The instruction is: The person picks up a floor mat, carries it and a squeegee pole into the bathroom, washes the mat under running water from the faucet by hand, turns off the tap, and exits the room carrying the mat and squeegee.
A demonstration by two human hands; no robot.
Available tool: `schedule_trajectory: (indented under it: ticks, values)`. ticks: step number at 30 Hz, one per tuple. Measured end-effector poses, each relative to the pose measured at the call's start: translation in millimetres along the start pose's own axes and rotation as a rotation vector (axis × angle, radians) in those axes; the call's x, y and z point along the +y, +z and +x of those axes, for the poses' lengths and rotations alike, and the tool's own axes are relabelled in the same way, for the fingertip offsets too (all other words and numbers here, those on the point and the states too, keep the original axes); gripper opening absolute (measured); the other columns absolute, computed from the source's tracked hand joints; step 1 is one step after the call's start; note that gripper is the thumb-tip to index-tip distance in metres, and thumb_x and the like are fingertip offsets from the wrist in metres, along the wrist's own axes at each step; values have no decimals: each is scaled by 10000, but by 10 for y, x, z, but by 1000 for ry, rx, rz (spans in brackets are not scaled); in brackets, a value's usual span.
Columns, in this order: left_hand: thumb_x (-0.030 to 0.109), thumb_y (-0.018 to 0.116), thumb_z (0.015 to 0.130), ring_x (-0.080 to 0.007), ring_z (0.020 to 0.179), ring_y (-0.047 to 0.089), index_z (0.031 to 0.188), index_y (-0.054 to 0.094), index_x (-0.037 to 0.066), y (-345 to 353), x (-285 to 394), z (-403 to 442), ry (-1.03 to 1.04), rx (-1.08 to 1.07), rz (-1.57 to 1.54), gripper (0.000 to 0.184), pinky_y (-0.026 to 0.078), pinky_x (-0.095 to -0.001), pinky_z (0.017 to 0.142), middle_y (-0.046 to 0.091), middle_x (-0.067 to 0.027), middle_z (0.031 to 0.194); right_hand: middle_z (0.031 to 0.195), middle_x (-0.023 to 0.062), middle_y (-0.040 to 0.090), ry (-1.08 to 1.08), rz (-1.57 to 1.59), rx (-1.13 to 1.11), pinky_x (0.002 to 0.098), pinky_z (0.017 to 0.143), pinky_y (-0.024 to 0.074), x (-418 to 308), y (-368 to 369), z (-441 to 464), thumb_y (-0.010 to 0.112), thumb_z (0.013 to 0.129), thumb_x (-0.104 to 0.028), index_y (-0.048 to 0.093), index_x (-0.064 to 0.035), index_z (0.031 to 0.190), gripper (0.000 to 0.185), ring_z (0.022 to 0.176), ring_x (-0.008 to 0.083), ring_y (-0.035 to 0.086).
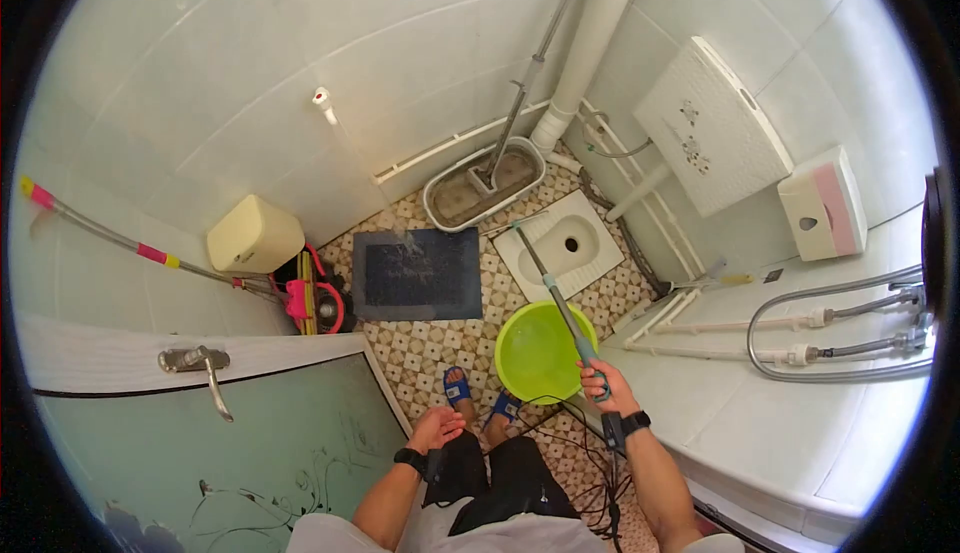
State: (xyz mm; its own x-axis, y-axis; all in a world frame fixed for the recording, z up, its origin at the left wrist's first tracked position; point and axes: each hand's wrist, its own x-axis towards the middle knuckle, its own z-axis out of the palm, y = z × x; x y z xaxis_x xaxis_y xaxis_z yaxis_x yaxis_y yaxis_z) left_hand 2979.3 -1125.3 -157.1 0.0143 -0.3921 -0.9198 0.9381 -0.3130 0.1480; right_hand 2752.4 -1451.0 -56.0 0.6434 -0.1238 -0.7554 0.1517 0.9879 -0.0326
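Observation:
My right hand [607, 386] is wrapped round the grey-green handle of a long-handled tool [562, 305]. The shaft passes over a lime-green basin [518, 353], and the far tip is over the edge of the white squat toilet [560, 248]. Near my left thigh, my left hand [437, 428] is empty, its fingers loosely apart. Both wrists wear black bands.
A grey mat [417, 275] lies on the patterned floor left of the toilet. Behind stands a mop in a bucket [484, 185]. Black cables [600, 483] trail beside my right leg. A door [240, 453] is at left, and hoses [760, 328] line the right wall.

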Motion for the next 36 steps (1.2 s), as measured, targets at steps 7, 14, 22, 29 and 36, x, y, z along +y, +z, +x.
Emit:
schedule_trajectory:
  ticks: [7, 14, 22, 29, 36]
  values:
    - [137, 522, 872, -256, 839, 637, 1071, 488, 62, -100, -29, -297, 86, 136, 36, 216, 554, -365, 675, 594, -116, 976, 729, 45, 555, 43, -830, 367, 279, 446, 437, 157, -563, 631, 558, 909, -324, 462, 4, 1142, 413, 523, 133, 507]
    - [162, 518, 889, -275, 862, 634, 1029, 490, 44, -373, -124, -67, 130, 78, 60, 185, 553, -388, 723, 605, -122, 947, 802, 119, 607, -13, -1355, 574, 367, 471, 475, 239, -881, 633, 569, 866, -443, 516, 57, 1052, 536, 586, 209, 568]
    - [197, 536, 910, -214, 841, 633, 997, 522, 62, 452, 38, -236, 173, -28, 140, 161, 543, -352, 712, 611, -104, 1001, 910, 200, 573, -147, -1871, 610, 389, 746, 500, 145, -825, 750, 503, 860, -521, 552, 51, 991, 588, 857, 294, 583]
    - [264, 535, 928, -213, 931, 614, 1080, 514, 60, 1394, -155, -514, 107, -282, 325, 255, 518, -341, 799, 596, -107, 1077, 893, 118, 565, -246, -296, 302, 390, 807, 498, 136, 111, 840, 501, 923, -277, 495, -3, 975, 279, 858, 249, 556]
    - [322, 525, 929, -299, 1141, 501, 1267, 351, 93, 1459, -258, -715, 15, -547, -91, 444, 430, -451, 948, 472, -151, 1269, 859, 126, 579, -109, -105, 164, 422, 754, 514, 630, 445, 1717, 461, 916, -205, 489, -37, 935, 171, 768, 253, 576]
